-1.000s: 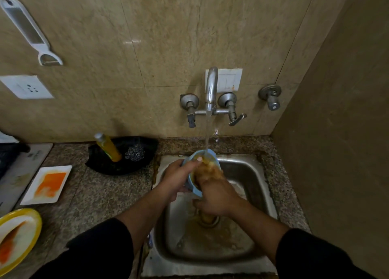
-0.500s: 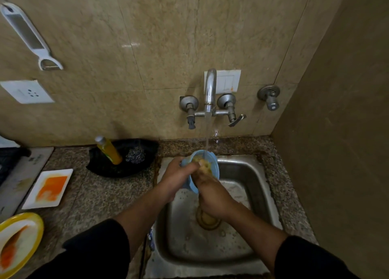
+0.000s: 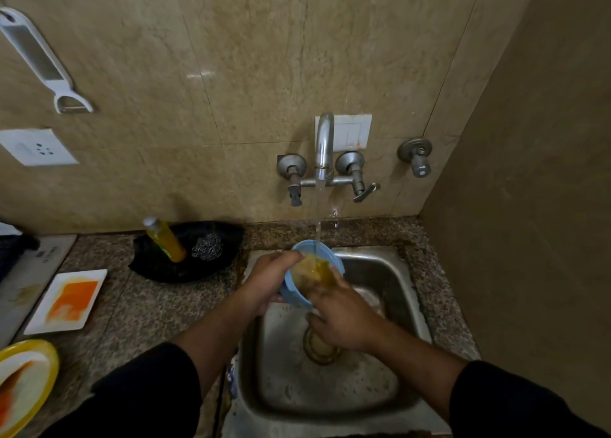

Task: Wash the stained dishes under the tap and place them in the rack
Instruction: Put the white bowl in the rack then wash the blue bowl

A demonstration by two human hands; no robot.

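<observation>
A small blue bowl [image 3: 296, 297] is tilted toward me over the steel sink [image 3: 406, 292], under the stream from the wall tap [image 3: 324, 146]. My left hand [image 3: 267, 282] grips its left rim and side. My right hand [image 3: 340, 315] has its fingers inside the bowl, in yellowish stained water. A white rectangular plate [image 3: 96, 277] with an orange smear lies on the counter at left. A yellow-rimmed plate [image 3: 46, 365] with an orange stain sits at the lower left edge. No rack is in view.
A black tray [image 3: 158, 265] behind the counter holds a yellow soap bottle [image 3: 165, 239] and a steel scrubber [image 3: 207, 246]. A grey board [image 3: 29, 272] lies far left. A white peeler [image 3: 43, 64] and a socket [image 3: 36, 146] are on the tiled wall. A side wall stands close on the right.
The water in the bowl looks more yellow and fuller. My right hand's fingers have shifted slightly inside the bowl; the bowl stays under the stream.
</observation>
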